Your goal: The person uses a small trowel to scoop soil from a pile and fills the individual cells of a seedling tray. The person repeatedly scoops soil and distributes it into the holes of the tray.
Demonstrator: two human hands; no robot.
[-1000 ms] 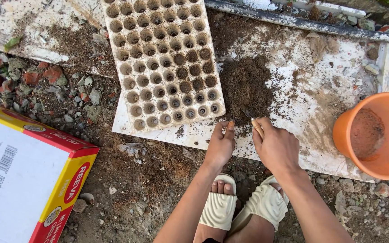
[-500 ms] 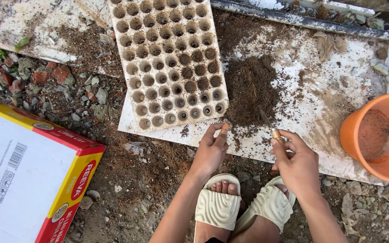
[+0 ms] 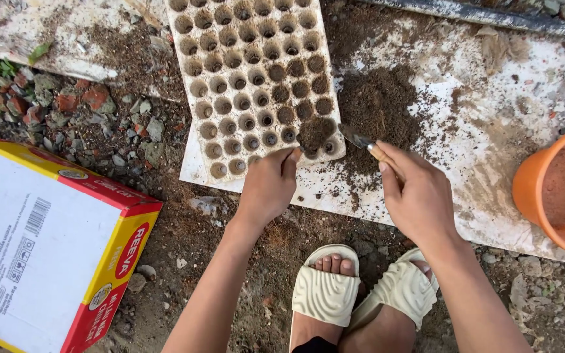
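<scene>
Seedling tray (image 3: pixel 250 72): pale, many round cells, lying flat on the soil-strewn white board (image 3: pixel 492 150); judged light and thin-walled, liable to flex or crack; best held at the rim with both hands. Heap of loose dark soil (image 3: pixel 377 108) just beside the tray's right edge; crumbly, spills readily. Fresh clump of soil (image 3: pixel 315 133) on the near right corner cells. Small trowel (image 3: pixel 356 138): rigid, light; grip at the wooden handle. Right hand (image 3: pixel 416 196) closed around that handle, blade at the tray corner. Left hand (image 3: pixel 269 186) loosely curled, fingertips touching the tray's near edge beside the clump.
</scene>
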